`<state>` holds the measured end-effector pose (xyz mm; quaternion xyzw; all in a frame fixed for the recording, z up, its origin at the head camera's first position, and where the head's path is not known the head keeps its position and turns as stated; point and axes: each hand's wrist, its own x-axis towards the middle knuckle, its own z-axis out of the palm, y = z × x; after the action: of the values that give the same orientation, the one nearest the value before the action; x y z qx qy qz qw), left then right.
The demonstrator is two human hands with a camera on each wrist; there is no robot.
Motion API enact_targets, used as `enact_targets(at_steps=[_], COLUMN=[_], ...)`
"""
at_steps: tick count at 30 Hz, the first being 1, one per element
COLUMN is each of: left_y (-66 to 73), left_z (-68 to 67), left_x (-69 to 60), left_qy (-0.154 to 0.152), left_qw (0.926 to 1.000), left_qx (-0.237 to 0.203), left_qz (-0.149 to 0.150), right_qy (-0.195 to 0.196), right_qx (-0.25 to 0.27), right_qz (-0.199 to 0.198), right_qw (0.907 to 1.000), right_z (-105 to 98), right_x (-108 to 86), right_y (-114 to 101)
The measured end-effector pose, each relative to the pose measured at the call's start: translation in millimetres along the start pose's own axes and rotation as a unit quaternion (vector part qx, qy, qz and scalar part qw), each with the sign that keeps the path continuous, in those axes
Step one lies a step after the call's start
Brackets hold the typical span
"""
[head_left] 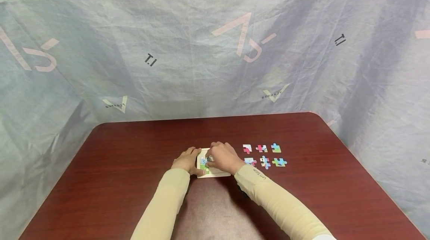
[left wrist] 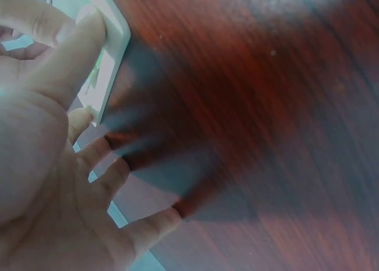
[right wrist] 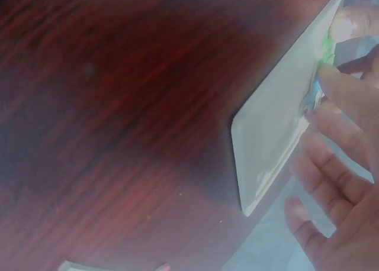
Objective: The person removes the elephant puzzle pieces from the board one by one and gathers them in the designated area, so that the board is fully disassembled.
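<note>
A pale puzzle tray [head_left: 220, 174] lies flat on the table, its left part holding blue and green jigsaw pieces [head_left: 203, 166]. My left hand [head_left: 185, 161] is spread along the tray's left side. Its thumb presses the near left rim, while the fingertips reach the far left corner and the tabletop beside it. Over the tray, my right hand [head_left: 224, 156] pinches a small blue puzzle piece [right wrist: 312, 97] between thumb and index finger, low against the tray. The fingers cover most of that piece. The tray's right part shows bare in the right wrist view.
Several loose jigsaw pieces [head_left: 262, 148] lie in two rows to the right of the tray, one partly behind the right wrist. The dark red wooden table [head_left: 134, 158] has rounded far corners. A grey printed cloth [head_left: 188, 46] hangs behind and around it.
</note>
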<state>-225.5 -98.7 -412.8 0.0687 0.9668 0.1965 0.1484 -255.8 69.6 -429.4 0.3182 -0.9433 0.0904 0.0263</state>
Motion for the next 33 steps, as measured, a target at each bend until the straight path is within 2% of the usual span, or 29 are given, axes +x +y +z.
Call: enact_targets(at_steps=[5, 8, 14, 24, 30, 33], left_y=[1.5, 2.7, 3.1, 3.0, 3.3, 4.6], left_z=[-1.2, -2.5, -2.6, -2.9, -3.3, -3.7], left_x=[-1.0, -2.5, -2.9, -4.3, -4.9, -5.9], left_qy=[-0.004, -0.004, -0.002, -0.002, -0.003, -0.004], left_qw=[1.0, 1.0, 1.0, 1.0, 1.0, 0.9999], left_qx=[0.001, 0.001, -0.003, -0.004, -0.008, -0.008], left_qz=[-0.004, -0.006, -0.006, -0.004, -0.004, -0.006], right_qy=[0.016, 0.023, 0.03, -0.012, -0.043, -0.046], right_qx=[0.015, 0.007, 0.004, 0.013, 0.05, 0.057], right_qz=[0.001, 0.005, 0.047, 0.046, 0.075, 0.085], right_qw=[0.9998, 0.9997, 0.9984, 0.9988, 0.995, 0.9937], right_z=[0.9, 1.0, 1.1, -1.4, -8.7, -10.6], right_x=[1.7, 3.0, 2.1, -0.5, -1.5, -2.6], right_y=[0.7, 0.5, 5.7, 12.2, 14.9, 16.2])
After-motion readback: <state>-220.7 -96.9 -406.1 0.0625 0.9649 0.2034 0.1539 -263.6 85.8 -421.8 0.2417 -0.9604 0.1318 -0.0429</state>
